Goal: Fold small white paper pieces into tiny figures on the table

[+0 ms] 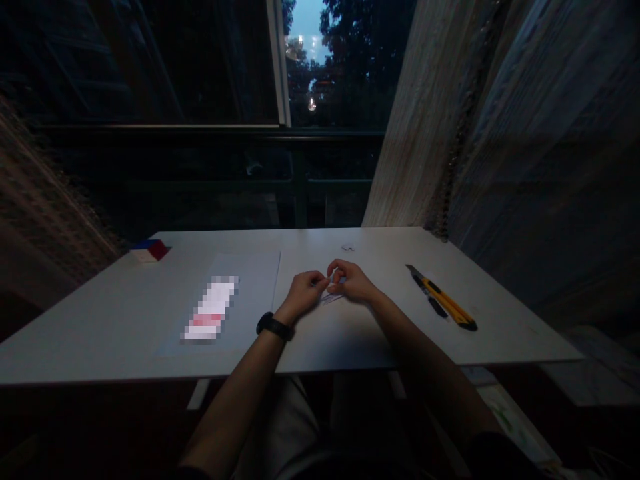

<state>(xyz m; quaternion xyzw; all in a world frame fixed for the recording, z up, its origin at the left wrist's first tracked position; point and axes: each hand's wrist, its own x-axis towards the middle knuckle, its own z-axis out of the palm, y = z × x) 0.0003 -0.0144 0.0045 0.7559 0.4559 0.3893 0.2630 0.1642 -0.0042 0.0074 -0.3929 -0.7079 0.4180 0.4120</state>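
My left hand point(304, 291) and my right hand point(353, 280) meet near the middle of a white table point(125, 327). Both have their fingers curled and pinched on a small piece of white paper point(331, 296) held between them, just above the tabletop. A black watch point(273, 326) sits on my left wrist. The light is dim, so the paper's shape is hard to make out.
A yellow and black utility knife point(445, 303) and a dark pen point(430, 298) lie to the right of my hands. A large sheet of paper point(250, 280) lies to the left. A red and blue block point(150, 250) sits at the far left corner. Curtains hang on the right, a dark window behind.
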